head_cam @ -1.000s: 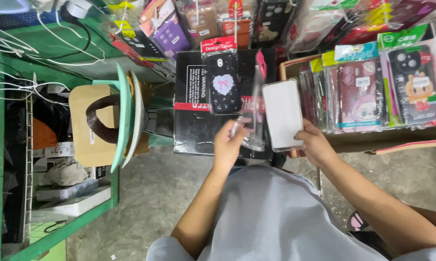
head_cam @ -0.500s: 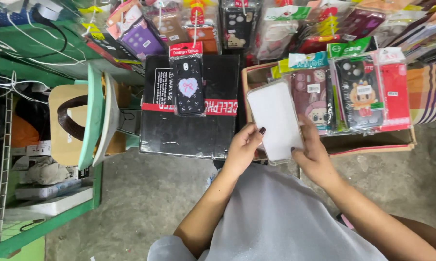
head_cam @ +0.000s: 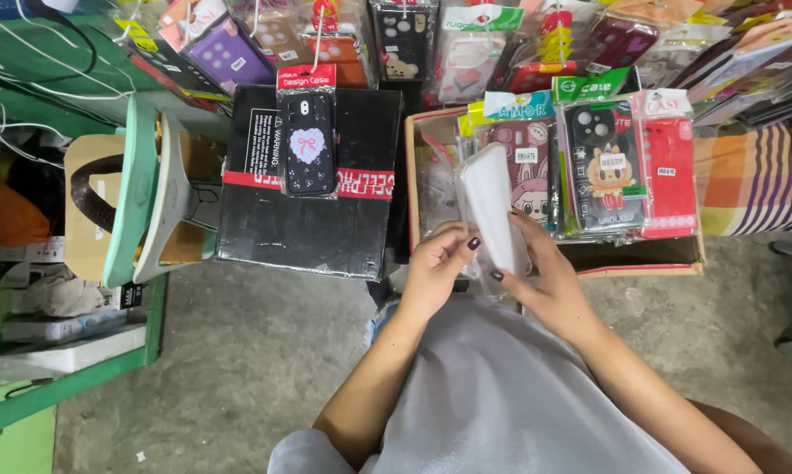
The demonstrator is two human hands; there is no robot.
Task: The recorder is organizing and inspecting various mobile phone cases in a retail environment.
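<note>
Both my hands hold a white phone case in a clear plastic sleeve (head_cam: 491, 206), tilted upright over my lap. My left hand (head_cam: 435, 268) grips its lower left edge with thumb and fingers. My right hand (head_cam: 545, 281) supports it from the right and below. The case sits just in front of an open cardboard box (head_cam: 642, 254) packed with several packaged phone cases (head_cam: 602, 167). A black packaged case with a pink heart (head_cam: 306, 140) lies on a black box (head_cam: 304, 219) to the left.
More packaged cases (head_cam: 466, 44) hang along the top. A green and white plastic stool (head_cam: 146, 197) and a green shelf (head_cam: 62, 369) with wires stand at the left. Grey concrete floor (head_cam: 238, 351) lies below; a striped cloth (head_cam: 756, 180) is at the right.
The white case has turned from facing flat to more edge-on, and both hands have closed in lower on it. The view has shifted so the boxes sit farther right.
</note>
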